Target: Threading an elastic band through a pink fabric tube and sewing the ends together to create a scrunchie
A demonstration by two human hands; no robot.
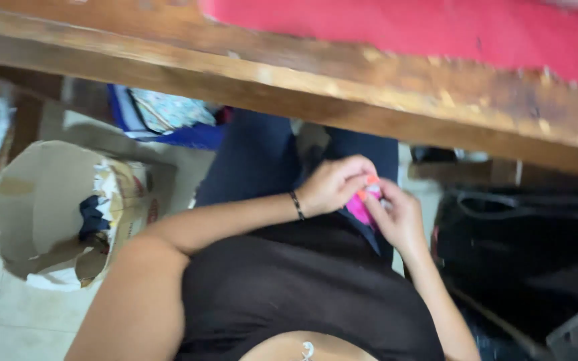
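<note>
Left hand (332,185) and right hand (399,217) are pinching a small pink fabric piece (361,207) closed between fingertips; best keeping it taut.

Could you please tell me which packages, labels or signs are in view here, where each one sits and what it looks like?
Cardboard box: on the floor at the left, open, plain brown, with scraps inside.
Printed flap: on the box's right side, pale tan with red markings, too blurred to make out.
Blue bin: under the wooden table, holding patterned fabric.
No signs or screens are visible.
</note>
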